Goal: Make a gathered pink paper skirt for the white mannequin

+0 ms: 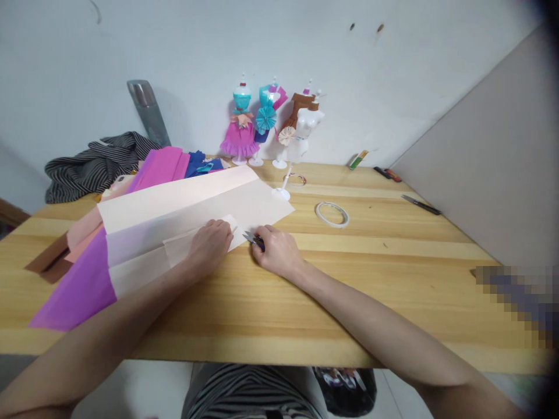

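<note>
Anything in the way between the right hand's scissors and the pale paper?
Nothing visible: the scissors in the right hand are at the edge of the pale paper. The left hand lies on it, just beyond their tips.

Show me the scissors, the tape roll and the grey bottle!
Scissors [253,237]: head view, on the metal where the blades come together.
Tape roll [335,224]: head view, on the ring's near side.
Grey bottle [154,120]: head view, on its body below the lid.
</note>
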`<state>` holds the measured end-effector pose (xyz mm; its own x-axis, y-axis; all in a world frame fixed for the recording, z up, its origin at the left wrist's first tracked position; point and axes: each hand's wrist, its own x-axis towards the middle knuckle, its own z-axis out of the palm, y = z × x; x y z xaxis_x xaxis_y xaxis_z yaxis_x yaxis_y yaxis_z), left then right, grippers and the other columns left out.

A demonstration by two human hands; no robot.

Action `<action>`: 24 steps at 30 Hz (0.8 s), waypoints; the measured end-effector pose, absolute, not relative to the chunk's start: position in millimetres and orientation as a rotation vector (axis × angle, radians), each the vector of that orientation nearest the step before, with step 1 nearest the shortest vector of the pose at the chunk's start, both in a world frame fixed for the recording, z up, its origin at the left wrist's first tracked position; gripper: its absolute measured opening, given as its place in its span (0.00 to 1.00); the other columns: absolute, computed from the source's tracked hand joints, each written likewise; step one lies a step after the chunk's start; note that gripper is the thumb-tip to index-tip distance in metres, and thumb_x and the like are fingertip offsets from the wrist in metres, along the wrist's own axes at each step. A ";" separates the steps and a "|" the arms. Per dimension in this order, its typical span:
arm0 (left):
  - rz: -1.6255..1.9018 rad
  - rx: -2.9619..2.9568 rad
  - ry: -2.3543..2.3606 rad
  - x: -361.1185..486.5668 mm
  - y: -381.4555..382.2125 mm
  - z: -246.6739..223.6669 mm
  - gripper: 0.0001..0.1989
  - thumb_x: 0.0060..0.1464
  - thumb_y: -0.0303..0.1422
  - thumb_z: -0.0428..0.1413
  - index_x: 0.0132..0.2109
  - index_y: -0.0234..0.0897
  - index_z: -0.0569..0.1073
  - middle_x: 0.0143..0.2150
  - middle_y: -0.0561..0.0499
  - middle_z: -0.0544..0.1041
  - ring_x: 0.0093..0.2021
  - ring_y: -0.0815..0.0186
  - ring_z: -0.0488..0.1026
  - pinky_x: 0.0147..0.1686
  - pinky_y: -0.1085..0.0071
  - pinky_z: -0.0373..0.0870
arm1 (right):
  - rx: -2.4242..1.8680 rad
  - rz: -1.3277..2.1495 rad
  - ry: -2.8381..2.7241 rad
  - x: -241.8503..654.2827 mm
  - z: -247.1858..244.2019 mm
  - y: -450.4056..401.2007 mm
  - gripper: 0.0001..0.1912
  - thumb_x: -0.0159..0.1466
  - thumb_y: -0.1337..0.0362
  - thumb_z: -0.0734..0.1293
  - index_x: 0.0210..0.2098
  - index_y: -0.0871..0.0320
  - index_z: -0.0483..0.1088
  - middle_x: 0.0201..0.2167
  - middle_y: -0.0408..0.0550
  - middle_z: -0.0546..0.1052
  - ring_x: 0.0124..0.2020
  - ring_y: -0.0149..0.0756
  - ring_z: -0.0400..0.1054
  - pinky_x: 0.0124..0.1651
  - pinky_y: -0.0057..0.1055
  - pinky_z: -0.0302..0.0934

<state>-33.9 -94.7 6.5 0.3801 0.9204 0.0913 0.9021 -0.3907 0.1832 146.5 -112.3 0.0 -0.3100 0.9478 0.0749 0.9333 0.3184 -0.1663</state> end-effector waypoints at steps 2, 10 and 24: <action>0.271 2.513 1.678 -33.1 -95.1 7.0 0.10 0.61 0.29 0.44 0.36 0.34 0.68 0.38 0.44 0.74 0.42 0.58 0.68 0.43 0.63 0.65 | -1.740 0.138 -2.421 144.6 0.2 -110.3 0.13 0.63 0.61 0.57 0.43 0.58 0.67 0.42 0.51 0.75 0.36 0.40 0.70 0.32 0.31 0.55; 0.276 2.488 1.692 -33.0 -95.4 8.2 0.09 0.62 0.29 0.44 0.37 0.34 0.67 0.39 0.44 0.73 0.42 0.58 0.68 0.43 0.63 0.64 | -1.714 0.116 -2.425 145.1 -1.7 -109.9 0.12 0.63 0.61 0.57 0.41 0.58 0.67 0.41 0.51 0.75 0.35 0.41 0.70 0.31 0.31 0.55; 0.244 2.526 1.693 -31.4 -100.4 9.6 0.09 0.62 0.29 0.44 0.39 0.33 0.68 0.39 0.44 0.74 0.43 0.59 0.68 0.43 0.64 0.65 | -1.748 0.137 -2.406 139.1 -3.9 -104.8 0.13 0.64 0.60 0.56 0.45 0.57 0.66 0.43 0.52 0.74 0.37 0.41 0.70 0.33 0.31 0.56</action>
<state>-31.4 -100.4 9.6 0.3726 0.9244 0.0817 0.9098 -0.3813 0.1639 139.1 -104.8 -3.9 -0.3018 0.9501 0.0786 0.9350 0.3111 -0.1702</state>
